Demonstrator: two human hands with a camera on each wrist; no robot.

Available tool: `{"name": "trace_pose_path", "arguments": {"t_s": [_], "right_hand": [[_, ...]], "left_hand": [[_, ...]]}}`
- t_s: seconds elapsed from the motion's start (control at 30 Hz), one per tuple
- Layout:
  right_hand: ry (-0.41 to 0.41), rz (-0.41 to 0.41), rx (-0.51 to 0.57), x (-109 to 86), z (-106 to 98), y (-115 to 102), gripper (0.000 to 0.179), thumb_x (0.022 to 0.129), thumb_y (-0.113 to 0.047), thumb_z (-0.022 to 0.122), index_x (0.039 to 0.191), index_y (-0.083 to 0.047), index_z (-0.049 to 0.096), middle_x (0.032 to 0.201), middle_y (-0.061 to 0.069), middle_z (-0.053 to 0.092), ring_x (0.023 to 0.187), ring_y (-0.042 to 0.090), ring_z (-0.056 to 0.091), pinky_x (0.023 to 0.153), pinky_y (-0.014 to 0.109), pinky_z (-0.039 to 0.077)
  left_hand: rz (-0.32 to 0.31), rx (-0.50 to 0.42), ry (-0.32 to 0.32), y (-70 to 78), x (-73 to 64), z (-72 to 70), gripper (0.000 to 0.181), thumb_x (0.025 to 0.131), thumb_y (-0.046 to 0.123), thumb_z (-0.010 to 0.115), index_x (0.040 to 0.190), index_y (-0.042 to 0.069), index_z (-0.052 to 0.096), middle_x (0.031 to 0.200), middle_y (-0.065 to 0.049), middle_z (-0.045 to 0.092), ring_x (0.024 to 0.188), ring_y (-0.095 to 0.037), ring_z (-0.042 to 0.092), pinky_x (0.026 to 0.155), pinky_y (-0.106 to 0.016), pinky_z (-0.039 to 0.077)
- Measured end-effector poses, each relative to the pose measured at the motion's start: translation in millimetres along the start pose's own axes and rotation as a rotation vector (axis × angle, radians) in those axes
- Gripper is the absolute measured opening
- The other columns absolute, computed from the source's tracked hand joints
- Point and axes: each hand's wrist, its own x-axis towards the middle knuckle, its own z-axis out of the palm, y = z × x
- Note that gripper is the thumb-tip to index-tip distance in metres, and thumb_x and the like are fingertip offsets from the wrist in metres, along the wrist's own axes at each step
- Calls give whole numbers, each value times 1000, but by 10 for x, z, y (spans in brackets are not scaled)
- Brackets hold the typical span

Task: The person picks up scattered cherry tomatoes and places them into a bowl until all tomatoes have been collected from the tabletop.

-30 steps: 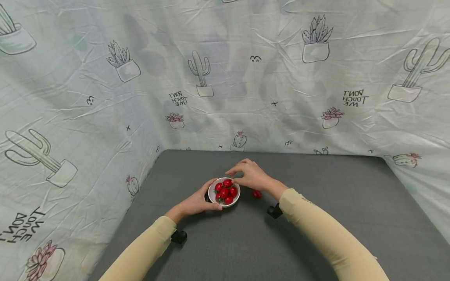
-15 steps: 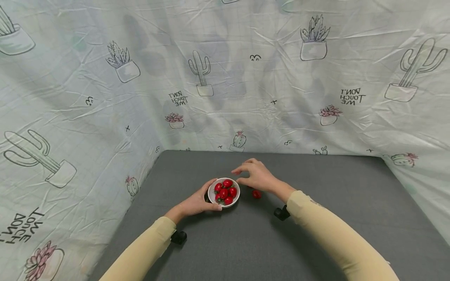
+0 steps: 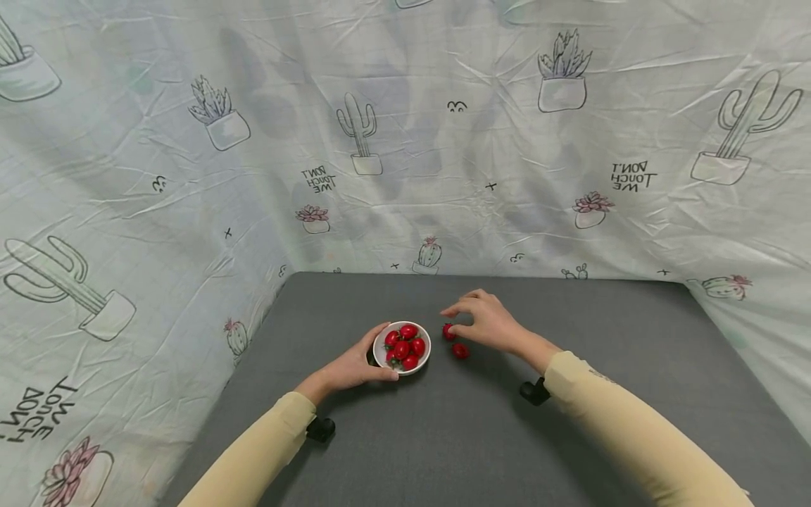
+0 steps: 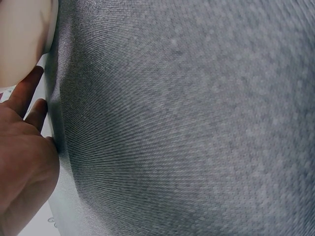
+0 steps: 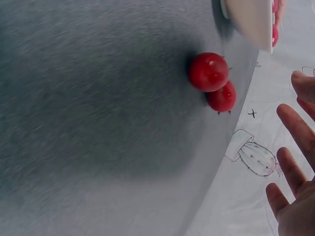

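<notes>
My left hand [image 3: 353, 365] holds the side of a small white bowl [image 3: 376, 354], thumb on its near side and fingers on its far side. Several red cherry tomatoes [image 3: 402, 350] with green stems lie in the bowl. Right of it, two more tomatoes rest on the grey table: a nearer tomato [image 3: 460, 351] and a farther tomato [image 3: 448, 331], which the right thumb partly covers in the head view. Over them hovers my right hand [image 3: 491, 322], holding nothing. In the right wrist view its fingers [image 5: 295, 123] are spread apart from both tomatoes [image 5: 208, 72].
The grey tabletop [image 3: 405, 451] runs back to a pale cloth curtain [image 3: 405, 141] printed with potted cacti. Each wrist carries a small black camera, such as the right wrist camera [image 3: 534, 392]. In the left wrist view the bowl's outer wall [image 4: 22, 39] fills the upper left corner.
My right hand has drawn away from the bowl to the right, and a second tomato now shows on the table beneath it. The left hand and bowl have stayed put.
</notes>
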Motion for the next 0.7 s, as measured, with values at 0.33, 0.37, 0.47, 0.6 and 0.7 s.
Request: {"name": "trace_pose_path", "arguments": {"t_s": [0.33,0.37,0.47,0.6,0.7], "right_hand": [[-23,2,-27,-145,-36,112,33,92,-29,79,124,-22,76,122,-7,69,131,32,46,108,62,31],[-22,2,-32,-156,-36,121,32,92,-28,79,124,-22,76,122,-7,70,130,32,47,108,62,31],[-18,4,-45,-187,-28,145,32,92,-29,79,123,-21,77,121,-6,70,127,31,49,106,62,33],[-15,16,-62,-233,-12,160,31,90,-27,81,120,-20,78,116,-5,72,122,30,52,103,62,35],[-11,30,-80,-264,10,166,30,89,-25,81,118,-18,78,112,-5,73,119,30,54,102,62,36]], "left_hand": [[-9,-6,-2,14,4,-9,104,83,36,87,163,31,22,165,-5,25,149,-28,27,116,-60,24],[-10,-2,-1,16,7,-9,104,83,37,87,164,30,22,165,-5,26,149,-28,27,116,-60,24],[-12,4,-2,25,15,-7,104,83,38,87,164,30,21,165,-4,26,149,-27,27,116,-59,25],[-20,2,-7,37,28,-5,104,83,39,87,164,29,21,165,-4,26,149,-27,27,116,-58,24],[-23,-2,-10,54,35,-8,104,84,39,86,164,28,21,165,-5,25,150,-27,26,116,-59,25]]}}
